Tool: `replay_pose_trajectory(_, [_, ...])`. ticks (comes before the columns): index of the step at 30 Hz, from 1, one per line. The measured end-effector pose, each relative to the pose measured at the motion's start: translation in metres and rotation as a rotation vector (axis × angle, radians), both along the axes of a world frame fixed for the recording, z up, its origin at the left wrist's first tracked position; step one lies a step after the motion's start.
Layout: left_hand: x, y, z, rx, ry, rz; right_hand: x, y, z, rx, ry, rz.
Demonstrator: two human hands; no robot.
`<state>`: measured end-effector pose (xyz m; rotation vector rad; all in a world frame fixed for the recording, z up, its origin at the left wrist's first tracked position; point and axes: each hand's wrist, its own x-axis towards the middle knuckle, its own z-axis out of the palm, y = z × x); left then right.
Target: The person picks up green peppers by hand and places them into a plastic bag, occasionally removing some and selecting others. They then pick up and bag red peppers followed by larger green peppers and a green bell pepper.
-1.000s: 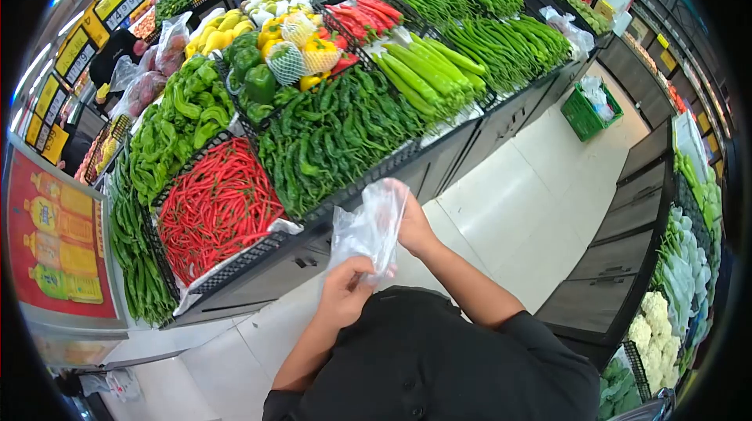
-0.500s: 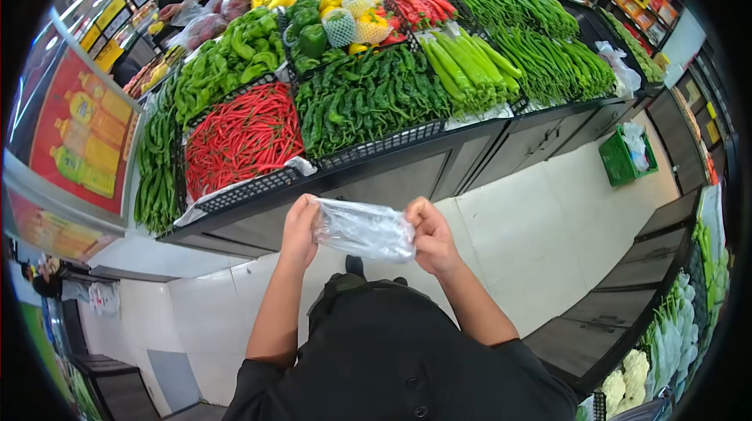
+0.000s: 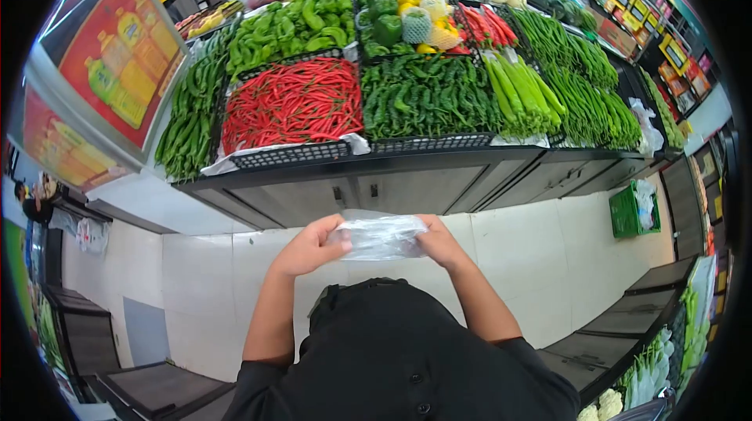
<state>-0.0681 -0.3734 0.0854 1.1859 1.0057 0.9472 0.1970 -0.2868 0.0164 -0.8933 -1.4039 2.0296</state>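
Observation:
A clear plastic bag (image 3: pixel 381 236) is stretched between my two hands, in front of my body and above the floor. My left hand (image 3: pixel 315 245) grips its left end, thumb lying over the film. At the other end, my right hand (image 3: pixel 440 241) is closed on the plastic, with some fingers hidden behind it. Past the bag stands the vegetable display, where red chili peppers (image 3: pixel 294 104) fill a black crate. Dark green peppers (image 3: pixel 431 98) lie in the crate to their right.
Light green peppers (image 3: pixel 523 96) and long green beans (image 3: pixel 587 108) lie farther right. A green basket (image 3: pixel 627 211) with plastic in it stands on the floor at right. A drinks poster panel (image 3: pixel 117 53) rises at left. Another person (image 3: pixel 35 205) is at far left.
My view has turned, so the display sits farther right and higher. Both hands still hold the bag, now gathered narrower and more level between them.

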Motion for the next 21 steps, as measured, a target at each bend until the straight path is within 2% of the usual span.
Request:
replay_pose_trajectory(3, [-0.022,-0.030,-0.009,0.327,0.601,0.056,-0.029,-0.009,0.014,-0.083,0.084,0.116])
replay_pose_trajectory(6, [-0.056,-0.047,-0.045,0.180,0.617,0.258,-0.067,-0.032,0.025,-0.061,0.112,0.355])
replay_pose_trajectory(7, [-0.070,-0.052,-0.053,0.151,0.659,0.349,-0.081,-0.040,0.047,-0.096,0.164,0.505])
replay_pose_trajectory(9, [-0.100,-0.060,-0.064,0.086,0.742,0.534,-0.107,-0.057,0.047,-0.063,0.163,0.686])
replay_pose_trajectory(11, [-0.123,-0.069,-0.075,0.186,0.618,0.684,-0.133,-0.068,0.050,-0.026,0.204,0.821])
replay_pose_trajectory(13, [-0.144,-0.078,-0.079,0.275,0.544,0.800,-0.146,-0.071,0.038,0.070,0.099,0.728])
replay_pose_trajectory(16, [-0.169,-0.095,-0.072,0.207,0.334,0.890,-0.174,-0.078,0.036,0.222,-0.068,0.520])
replay_pose_trajectory(18, [-0.182,-0.110,-0.067,0.225,0.258,0.838,-0.194,-0.087,0.037,0.336,-0.188,0.352])
replay_pose_trajectory(21, [-0.183,-0.123,-0.056,0.219,0.091,0.751,-0.222,-0.093,0.018,0.785,-0.388,0.207])
